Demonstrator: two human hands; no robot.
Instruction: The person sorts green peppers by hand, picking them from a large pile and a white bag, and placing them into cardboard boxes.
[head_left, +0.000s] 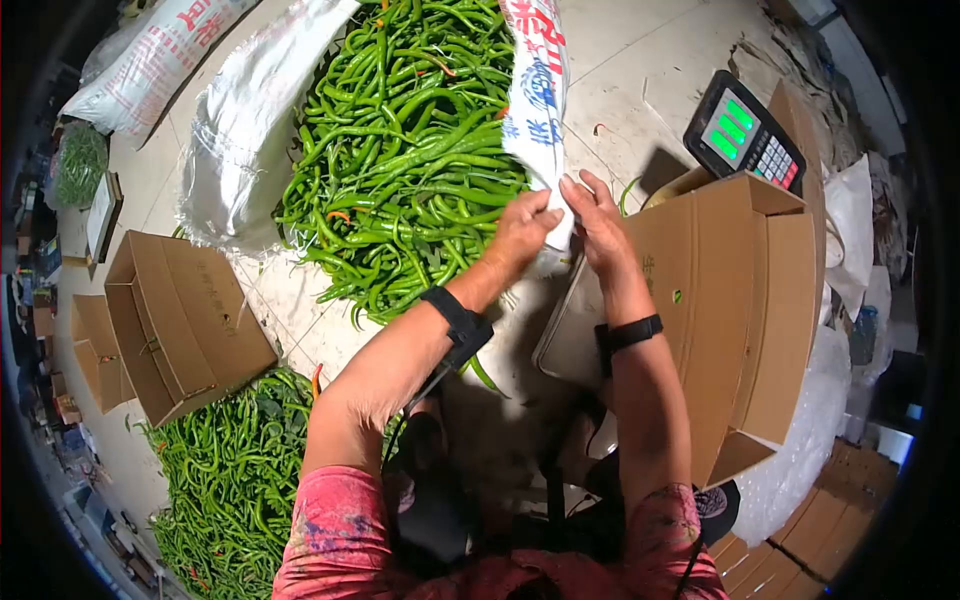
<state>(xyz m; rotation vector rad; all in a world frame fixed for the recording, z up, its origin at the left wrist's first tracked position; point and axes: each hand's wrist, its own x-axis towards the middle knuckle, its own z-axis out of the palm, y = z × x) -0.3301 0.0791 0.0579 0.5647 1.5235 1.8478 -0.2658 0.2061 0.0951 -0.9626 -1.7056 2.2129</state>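
A large heap of long green chili peppers spills out over the floor from an opened white woven sack. The sack's right flap, printed in red and blue, runs down toward me along the edge of the heap. My left hand grips the lower end of this flap, fingers curled, right beside the peppers. On the flap's other side, my right hand pinches the same edge, its outer fingers partly raised. Both wrists wear black straps.
At right stands a cardboard box beside a scale display with lit green digits. Another open box sits at left, above a second chili pile. A filled sack lies at the upper left. Bubble wrap is at lower right.
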